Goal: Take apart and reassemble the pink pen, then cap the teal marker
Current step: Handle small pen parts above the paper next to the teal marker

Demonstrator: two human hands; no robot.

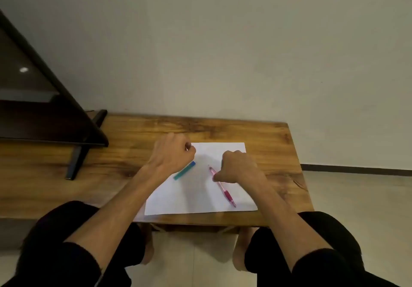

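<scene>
Pink pen [223, 186]: on white paper [200, 197], light, rigid, slick; grasp barrel ends. Teal marker [184, 170]: left of it. Left hand [172, 152], right hand [238, 166]: curled, contents indiscernible.

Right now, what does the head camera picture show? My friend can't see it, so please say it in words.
A person sits at a wooden table with both hands over a white paper sheet. The right hand touches a pink pen; the left hand, fingers curled, is above a teal marker.
</scene>
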